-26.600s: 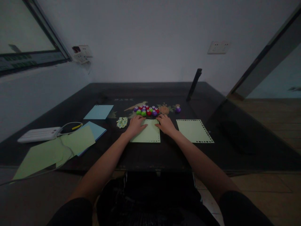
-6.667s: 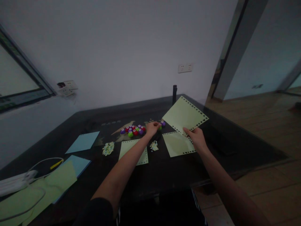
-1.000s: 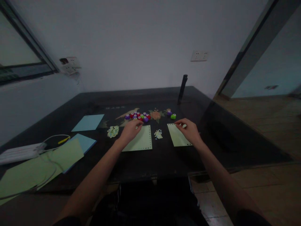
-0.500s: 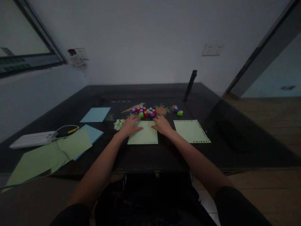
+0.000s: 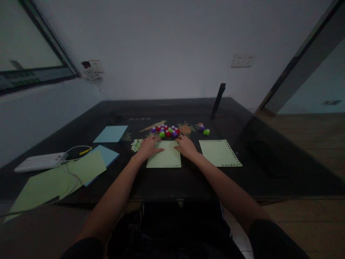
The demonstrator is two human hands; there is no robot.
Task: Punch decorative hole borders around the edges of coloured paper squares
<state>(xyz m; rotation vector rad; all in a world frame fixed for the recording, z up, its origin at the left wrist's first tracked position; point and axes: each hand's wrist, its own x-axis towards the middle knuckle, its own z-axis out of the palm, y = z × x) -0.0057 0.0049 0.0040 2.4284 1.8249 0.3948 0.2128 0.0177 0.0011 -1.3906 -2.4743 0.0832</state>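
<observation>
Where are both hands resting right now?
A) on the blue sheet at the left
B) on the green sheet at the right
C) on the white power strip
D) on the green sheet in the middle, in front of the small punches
D: the left hand and right hand lie flat on the far corners of the middle green sheet, just before the cluster of small punches.

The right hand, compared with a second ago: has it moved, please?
Yes. The right hand went leftward, off the punched sheet on the right onto the middle sheet beside the left hand.

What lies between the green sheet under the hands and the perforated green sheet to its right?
Head view: only bare dark table separates the green sheet from the perforated green sheet.
</observation>
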